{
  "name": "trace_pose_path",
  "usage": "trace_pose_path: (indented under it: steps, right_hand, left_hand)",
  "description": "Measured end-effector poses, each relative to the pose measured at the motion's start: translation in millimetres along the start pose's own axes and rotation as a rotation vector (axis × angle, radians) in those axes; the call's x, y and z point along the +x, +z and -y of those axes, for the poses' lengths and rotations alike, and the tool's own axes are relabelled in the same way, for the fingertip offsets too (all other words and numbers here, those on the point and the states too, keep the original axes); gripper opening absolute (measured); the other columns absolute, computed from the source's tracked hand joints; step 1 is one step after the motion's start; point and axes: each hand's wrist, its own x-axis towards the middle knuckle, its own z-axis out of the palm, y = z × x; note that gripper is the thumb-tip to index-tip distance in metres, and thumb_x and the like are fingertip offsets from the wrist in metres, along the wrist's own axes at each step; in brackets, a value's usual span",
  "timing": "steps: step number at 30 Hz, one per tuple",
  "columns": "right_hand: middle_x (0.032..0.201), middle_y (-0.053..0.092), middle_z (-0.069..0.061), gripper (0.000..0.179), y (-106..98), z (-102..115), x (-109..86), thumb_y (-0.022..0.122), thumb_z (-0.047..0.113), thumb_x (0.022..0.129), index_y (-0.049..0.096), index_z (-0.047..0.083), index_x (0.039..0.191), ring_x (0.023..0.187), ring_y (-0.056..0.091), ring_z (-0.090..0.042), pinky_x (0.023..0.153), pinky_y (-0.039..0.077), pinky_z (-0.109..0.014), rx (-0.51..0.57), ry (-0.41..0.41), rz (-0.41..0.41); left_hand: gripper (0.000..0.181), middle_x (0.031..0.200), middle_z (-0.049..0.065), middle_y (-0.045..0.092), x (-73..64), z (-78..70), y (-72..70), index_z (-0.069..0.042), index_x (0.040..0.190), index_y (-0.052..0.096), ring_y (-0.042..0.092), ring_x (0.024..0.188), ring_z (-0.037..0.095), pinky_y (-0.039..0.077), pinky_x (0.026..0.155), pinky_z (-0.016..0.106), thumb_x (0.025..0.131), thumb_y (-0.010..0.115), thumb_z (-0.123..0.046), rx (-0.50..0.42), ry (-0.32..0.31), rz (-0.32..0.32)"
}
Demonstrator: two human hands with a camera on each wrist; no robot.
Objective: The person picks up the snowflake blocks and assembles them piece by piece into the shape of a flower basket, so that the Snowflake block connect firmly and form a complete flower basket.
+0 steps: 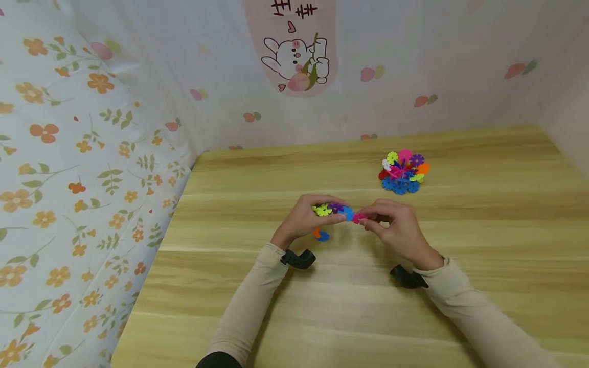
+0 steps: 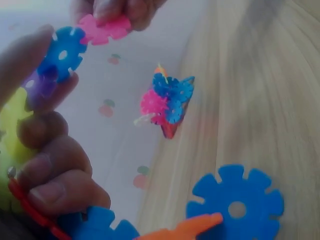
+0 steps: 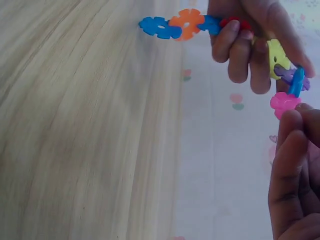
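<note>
My left hand (image 1: pixel 307 217) grips a chain of notched plastic discs, with the thumb and a finger on the blue disc (image 1: pixel 348 213). Yellow (image 1: pixel 323 210) and purple (image 1: pixel 336 207) discs run along inside that hand. From its lower side hang an orange disc (image 3: pixel 187 24) and another blue disc (image 3: pixel 155 27), and a red disc (image 3: pixel 235 24) shows partly behind the fingers. At the chain's other end my right hand (image 1: pixel 399 225) pinches a pink disc (image 3: pixel 285 104) between thumb and forefinger. The pink disc's edge meets the blue one.
A cluster of joined colourful discs (image 1: pixel 401 174) sits on the wooden table (image 1: pixel 483 214) toward the back right. A printed cloth (image 1: pixel 207 61) hangs behind the table, and a flowered cloth (image 1: pixel 69 179) on the left. Each wrist carries a black camera mount (image 1: pixel 301 259).
</note>
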Motion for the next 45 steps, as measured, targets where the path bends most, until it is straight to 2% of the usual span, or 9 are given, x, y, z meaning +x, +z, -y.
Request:
trace_pose_path:
  steps: [6,13,20,26,29,32,37,42,45]
  right_hand:
    - [0.075,0.064,-0.01,0.016,5.7,-1.3,-5.0,0.069,-0.014,0.074,0.069,-0.003,0.086,0.06,0.061,-0.021,0.056,0.052,-0.026,0.0,0.026,-0.011]
    - [0.073,0.061,-0.015,0.016,8.0,-2.0,-9.3,0.065,-0.018,0.076,0.066,-0.007,0.088,0.059,0.061,-0.025,0.052,0.051,-0.025,0.091,0.07,-0.091]
    - [0.075,0.062,-0.015,0.02,13.0,-14.6,-11.4,0.063,-0.019,0.077,0.066,-0.006,0.092,0.06,0.062,-0.017,0.053,0.052,-0.026,0.181,0.072,-0.115]
    - [0.074,0.064,-0.017,0.017,12.6,-22.7,-10.3,0.065,-0.016,0.077,0.067,-0.004,0.089,0.057,0.062,-0.022,0.051,0.052,-0.028,0.163,0.065,-0.123]
    - [0.077,0.063,-0.021,0.011,12.0,-16.6,-7.0,0.062,-0.016,0.08,0.063,-0.009,0.089,0.059,0.063,-0.028,0.054,0.054,-0.031,0.238,0.119,-0.097]
    - [0.082,0.062,-0.022,0.007,13.7,-25.4,-6.8,0.059,-0.008,0.086,0.06,-0.008,0.093,0.065,0.064,-0.03,0.06,0.055,-0.035,0.348,0.229,-0.078]
    - [0.088,0.058,-0.022,0.018,8.9,-45.7,-12.4,0.059,0.008,0.091,0.056,-0.006,0.101,0.074,0.065,-0.025,0.069,0.054,-0.035,0.445,0.383,-0.143]
    - [0.092,0.057,-0.019,0.024,2.6,-51.2,-14.8,0.058,0.01,0.092,0.052,-0.009,0.105,0.077,0.064,-0.023,0.073,0.053,-0.032,0.534,0.45,-0.218]
    - [0.093,0.057,-0.017,0.026,2.5,-53.9,-14.9,0.059,0.009,0.091,0.051,-0.01,0.105,0.078,0.064,-0.022,0.074,0.053,-0.031,0.597,0.463,-0.248]
  left_hand:
    - [0.027,0.104,0.0,0.067,-2.9,21.6,2.9,-0.006,0.109,0.068,0.062,0.092,0.014,0.052,0.075,0.033,0.086,0.068,-0.018,-0.024,-0.019,-0.003]
    - [0.027,0.103,-0.003,0.067,1.2,34.8,6.1,-0.012,0.109,0.069,0.06,0.081,0.015,0.052,0.067,0.032,0.087,0.067,-0.028,-0.051,0.005,-0.02]
    - [0.022,0.101,0.001,0.067,2.9,26.9,7.0,-0.006,0.107,0.069,0.058,0.079,0.023,0.051,0.066,0.033,0.087,0.066,-0.016,-0.094,-0.007,-0.029]
    - [0.021,0.098,0.002,0.067,3.9,-0.8,7.0,-0.001,0.103,0.069,0.059,0.08,0.022,0.052,0.069,0.039,0.088,0.066,-0.016,-0.095,-0.055,-0.012]
    - [0.022,0.097,0.001,0.066,6.6,1.0,7.8,-0.004,0.102,0.07,0.059,0.081,0.017,0.052,0.07,0.037,0.088,0.066,-0.021,-0.06,-0.071,-0.026]
    - [0.032,0.11,-0.001,0.063,7.1,16.8,5.0,-0.011,0.114,0.066,0.058,0.087,0.012,0.05,0.071,0.03,0.088,0.065,-0.029,-0.035,-0.095,-0.046]
    - [0.046,0.124,0.013,0.056,-3.5,38.7,-7.2,-0.018,0.137,0.046,0.055,0.107,0.027,0.049,0.083,0.04,0.093,0.058,-0.026,-0.208,-0.143,-0.041]
    - [0.048,0.12,0.019,0.055,-18.1,46.4,-12.7,-0.01,0.135,0.043,0.058,0.106,0.027,0.05,0.084,0.037,0.09,0.062,-0.012,-0.291,-0.23,-0.03]
    - [0.051,0.121,0.024,0.053,-20.0,48.0,-10.3,-0.002,0.131,0.044,0.059,0.103,0.027,0.049,0.085,0.035,0.085,0.065,0.0,-0.317,-0.219,-0.037]
